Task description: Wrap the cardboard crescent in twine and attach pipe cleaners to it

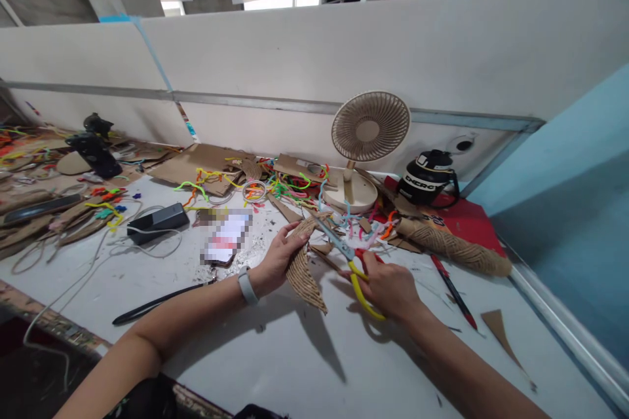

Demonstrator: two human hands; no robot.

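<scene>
My left hand [282, 255] is closed on a crescent-shaped piece covered in rows of brown twine [305, 281], held tilted above the white table. In my right hand [393, 289] is a pair of scissors [362, 294] with yellow and red handles. Its blades point up and left, close to the upper edge of the twine piece; whether they touch it I cannot tell. Behind the scissors lie thin cardboard scraps [322, 250]. A roll of brown twine [455, 249] rests to the right of the blades.
A desk fan [369, 127] stands at the back, with a black mug [426, 178] on its right. Colourful pipe cleaners [289, 186] and cardboard [196, 167] litter the rear. A phone [226, 236], a black power bank [158, 222] with cables and a red-black pen [455, 291] lie about.
</scene>
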